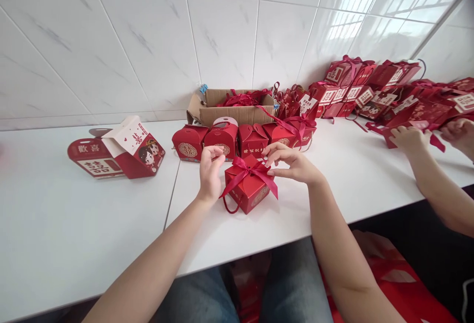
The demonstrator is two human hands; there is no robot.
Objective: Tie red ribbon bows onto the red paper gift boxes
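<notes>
A red gift box (255, 197) with gold print stands on the white table in front of me. A crimson ribbon bow (250, 170) is tied across its top, with tails hanging to either side, and a red cord handle (231, 209) droops at its left. My left hand (212, 172) is just left of the box, fingers bent and thumb apart, holding nothing I can see. My right hand (292, 165) reaches over the box's right top corner; its fingers are apart, with the tips at the bow's right side. Whether they touch the ribbon is hard to tell.
Behind the box is a row of red gift boxes (253, 138). A cardboard carton (229, 114) of red ribbon stands against the tiled wall. Two unfolded-looking boxes (137, 152) lie left. Many finished boxes (344, 93) pile up right, where another person's hands (411, 139) handle ribbon.
</notes>
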